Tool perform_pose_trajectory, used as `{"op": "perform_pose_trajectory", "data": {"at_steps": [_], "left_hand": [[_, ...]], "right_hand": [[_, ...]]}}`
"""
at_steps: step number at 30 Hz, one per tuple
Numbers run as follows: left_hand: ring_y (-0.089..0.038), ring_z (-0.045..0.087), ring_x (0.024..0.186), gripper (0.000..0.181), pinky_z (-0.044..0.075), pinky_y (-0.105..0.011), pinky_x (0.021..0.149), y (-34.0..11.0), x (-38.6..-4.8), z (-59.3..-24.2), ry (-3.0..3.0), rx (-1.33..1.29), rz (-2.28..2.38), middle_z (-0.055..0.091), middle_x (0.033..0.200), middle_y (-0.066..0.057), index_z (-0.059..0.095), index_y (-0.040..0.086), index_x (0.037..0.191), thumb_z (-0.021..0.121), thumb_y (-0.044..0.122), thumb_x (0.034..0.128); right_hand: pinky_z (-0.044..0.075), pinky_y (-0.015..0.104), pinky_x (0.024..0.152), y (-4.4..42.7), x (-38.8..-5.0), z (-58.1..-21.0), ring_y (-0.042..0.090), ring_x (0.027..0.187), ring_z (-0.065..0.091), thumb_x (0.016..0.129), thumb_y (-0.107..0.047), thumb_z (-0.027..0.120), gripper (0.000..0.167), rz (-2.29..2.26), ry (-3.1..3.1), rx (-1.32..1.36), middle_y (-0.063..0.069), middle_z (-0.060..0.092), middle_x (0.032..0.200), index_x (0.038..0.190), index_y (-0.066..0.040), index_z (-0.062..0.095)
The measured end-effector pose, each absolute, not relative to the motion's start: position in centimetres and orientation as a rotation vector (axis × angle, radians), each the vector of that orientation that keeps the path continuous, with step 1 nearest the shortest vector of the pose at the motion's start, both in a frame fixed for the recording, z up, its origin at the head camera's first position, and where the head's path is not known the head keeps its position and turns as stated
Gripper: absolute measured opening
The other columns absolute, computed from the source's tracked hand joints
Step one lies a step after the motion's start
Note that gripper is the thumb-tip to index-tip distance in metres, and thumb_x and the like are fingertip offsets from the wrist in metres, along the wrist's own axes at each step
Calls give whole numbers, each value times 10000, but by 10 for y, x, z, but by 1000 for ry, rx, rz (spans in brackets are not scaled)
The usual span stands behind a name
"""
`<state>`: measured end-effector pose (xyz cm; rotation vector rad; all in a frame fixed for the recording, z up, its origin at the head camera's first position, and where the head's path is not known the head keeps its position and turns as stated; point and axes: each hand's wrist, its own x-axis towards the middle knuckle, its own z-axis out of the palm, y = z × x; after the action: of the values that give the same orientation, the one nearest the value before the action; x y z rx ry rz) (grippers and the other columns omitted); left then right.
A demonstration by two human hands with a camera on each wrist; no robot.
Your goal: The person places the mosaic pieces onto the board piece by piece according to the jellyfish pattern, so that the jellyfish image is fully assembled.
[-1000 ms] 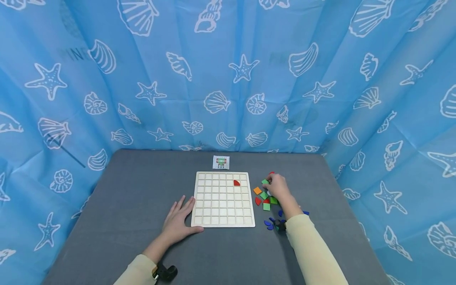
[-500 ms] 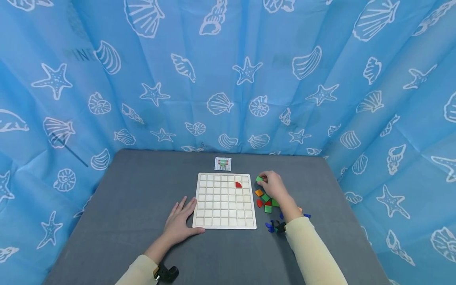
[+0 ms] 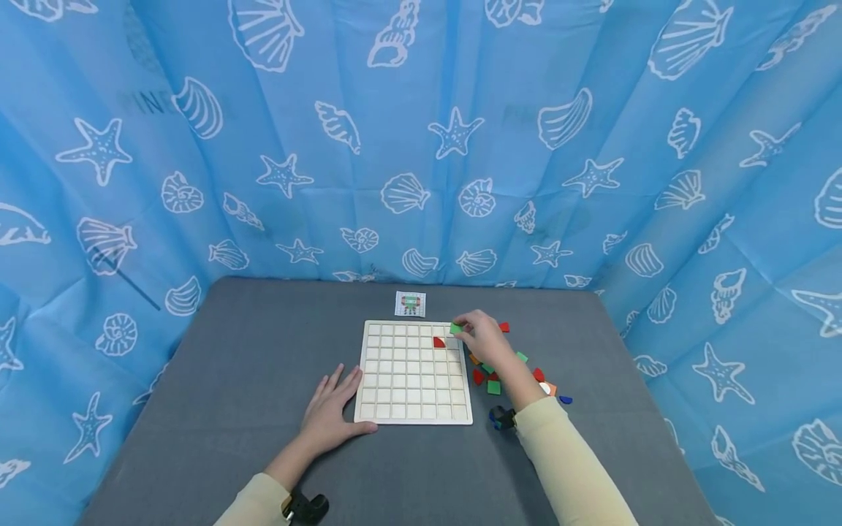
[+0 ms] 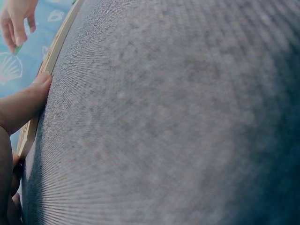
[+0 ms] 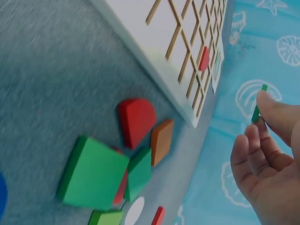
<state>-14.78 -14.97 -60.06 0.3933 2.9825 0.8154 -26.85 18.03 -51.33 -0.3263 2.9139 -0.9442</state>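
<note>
Pinching the green square tile (image 3: 456,329), your right hand (image 3: 483,338) is hovering over the far-right corner of the pale wooden grid board (image 3: 406,378), which your spread left hand (image 3: 328,416) is bracing, probably so it's not sliding.

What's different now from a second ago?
The right hand has moved left from among the loose pieces, carrying a pinched green square to the far right corner of the board. The left hand stays at the board's left edge, and the red piece keeps its place on the board.
</note>
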Motion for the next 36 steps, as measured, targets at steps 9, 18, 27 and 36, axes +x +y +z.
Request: {"op": "perform_pose_trajectory", "data": {"at_steps": [9, 18, 27, 36], "left_hand": [[-340, 171, 1558, 1154, 166, -579, 1241, -147, -149, -598, 2980, 395, 830, 343, 1638, -49, 340, 141, 1588, 737, 752, 693], [-359, 202, 1546, 1156, 181, -583, 1230, -146, -148, -599, 2995, 400, 832, 365, 1627, -67, 363, 114, 1576, 766, 726, 682], [-335, 163, 1561, 1165, 153, -576, 1242, -147, -148, -599, 2958, 397, 853, 336, 1640, -48, 335, 137, 1588, 745, 750, 686], [-321, 144, 1566, 1148, 130, -567, 1246, -150, -147, -600, 2949, 388, 891, 321, 1646, -37, 330, 161, 1589, 754, 735, 690]], "right_hand": [[560, 393, 852, 162, -275, -513, 223, 997, 611, 954, -130, 707, 262, -884, 2896, -448, 87, 640, 1207, 1214, -100, 712], [532, 386, 770, 146, -277, -521, 199, 967, 594, 950, -184, 721, 234, -853, 2852, -400, 33, 649, 1158, 1181, -153, 745], [540, 388, 779, 137, -284, -541, 177, 929, 617, 917, -190, 759, 235, -814, 2849, -422, 20, 661, 1118, 1148, -150, 758], [555, 421, 879, 129, -287, -547, 221, 1053, 628, 906, -179, 771, 262, -732, 2836, -402, 36, 666, 1131, 1166, -151, 765]]}}
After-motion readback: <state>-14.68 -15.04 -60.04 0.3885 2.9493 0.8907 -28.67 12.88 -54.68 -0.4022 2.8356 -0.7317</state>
